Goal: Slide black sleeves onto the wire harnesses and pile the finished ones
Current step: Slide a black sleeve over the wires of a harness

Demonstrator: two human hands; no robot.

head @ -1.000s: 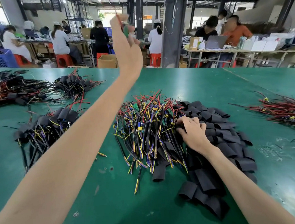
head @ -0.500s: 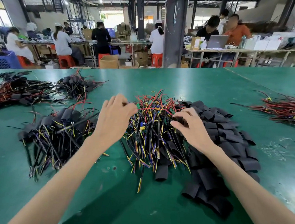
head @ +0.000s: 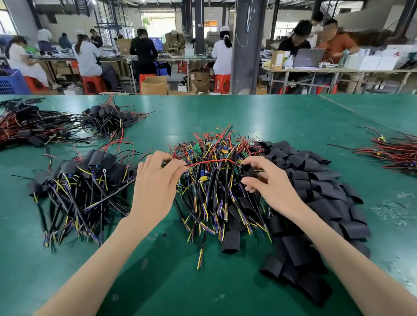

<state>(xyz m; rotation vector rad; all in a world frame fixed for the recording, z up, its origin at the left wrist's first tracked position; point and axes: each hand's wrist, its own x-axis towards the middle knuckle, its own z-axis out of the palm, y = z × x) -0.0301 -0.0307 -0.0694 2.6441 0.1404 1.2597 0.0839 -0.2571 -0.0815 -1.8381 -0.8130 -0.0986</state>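
A heap of bare wire harnesses (head: 213, 183) lies in the middle of the green table (head: 191, 293). Loose black sleeves (head: 318, 211) are heaped to its right. My left hand (head: 154, 186) pinches one end of a red wire (head: 212, 161) over the harness heap. My right hand (head: 272, 185) pinches a black sleeve (head: 247, 169) at the wire's other end. A pile of sleeved harnesses (head: 85, 185) lies left of my left hand.
More sleeved harnesses (head: 43, 125) lie at the far left, and a bundle of red wires (head: 407, 153) at the far right. Beyond the table's far edge several people work at benches, with stools, cartons and a blue crate (head: 3, 83).
My left hand came down from high in the air to the harness heap and took hold of a red wire. My right hand lifted a sleeve off the sleeve heap toward that wire.
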